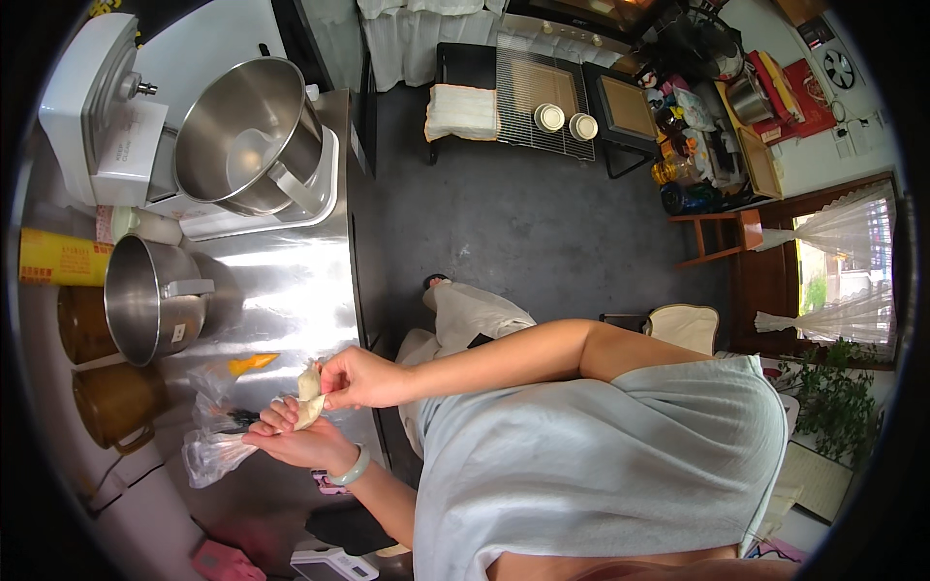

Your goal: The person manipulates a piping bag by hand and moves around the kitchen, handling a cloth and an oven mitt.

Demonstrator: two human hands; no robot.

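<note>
My left hand [295, 439], with a pale bangle at the wrist, is closed round a see-through plastic piping bag [215, 459] with cream-coloured filling. The bag's loose, crumpled plastic spreads out to the left of my fingers. Just above, my right hand [363, 379] pinches the pale, filled part of the bag between thumb and fingers. Both hands are over the steel counter [281, 290]. On the counter behind them lies another plastic bag with an orange filling [254, 363]. A small dark thing beside my left fingers is partly hidden.
A large steel mixing bowl [228, 136] is on a white mixer base; a second steel bowl [155, 300] stands nearer. Two brown pots [118, 402] line the wall. A white scale [334, 565] sits at the bottom. Across the floor, a wire rack [528, 97] holds small round dishes.
</note>
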